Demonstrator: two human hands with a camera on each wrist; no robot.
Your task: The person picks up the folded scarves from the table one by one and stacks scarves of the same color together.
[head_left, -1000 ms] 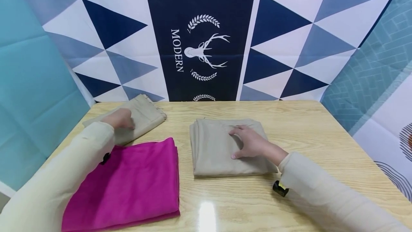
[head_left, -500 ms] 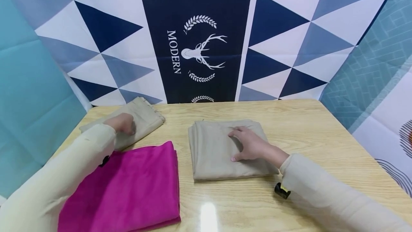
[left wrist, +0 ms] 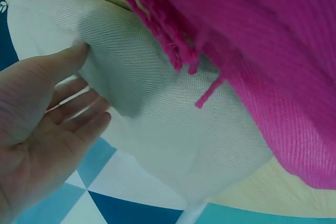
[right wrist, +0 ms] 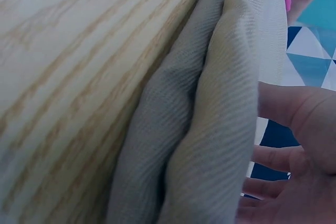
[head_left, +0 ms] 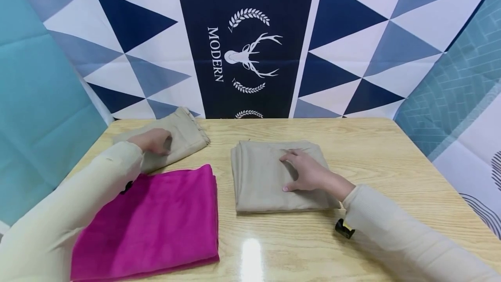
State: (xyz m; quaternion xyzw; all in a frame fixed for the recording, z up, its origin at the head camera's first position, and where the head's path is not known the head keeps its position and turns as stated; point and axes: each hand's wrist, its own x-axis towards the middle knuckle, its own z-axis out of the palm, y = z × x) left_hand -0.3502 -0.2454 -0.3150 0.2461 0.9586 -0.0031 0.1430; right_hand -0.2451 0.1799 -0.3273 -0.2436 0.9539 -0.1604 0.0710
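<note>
At the back left of the table, a folded beige cloth [head_left: 185,132] with a frayed edge lies under my left hand [head_left: 156,140]. In the left wrist view, the thumb and fairly straight fingers of that hand [left wrist: 47,114] are spread apart against the beige cloth [left wrist: 173,135]. A second folded beige cloth [head_left: 258,177] lies in the middle. My right hand [head_left: 309,173] rests on its right part, thumb apart from the fingers. The right wrist view shows this hand [right wrist: 315,145] behind the cloth's thick folded layers [right wrist: 220,108].
A folded magenta cloth [head_left: 168,225] lies at the front left, partly under the left sleeve [head_left: 78,199]. Its twisted fringe [left wrist: 178,56] shows in the left wrist view. A patterned backdrop [head_left: 246,55] hangs behind the wooden table [head_left: 375,156].
My left hand and the back-left beige cloth have moved slightly to the right. My right hand stays on the middle cloth. The head view has shifted a little.
</note>
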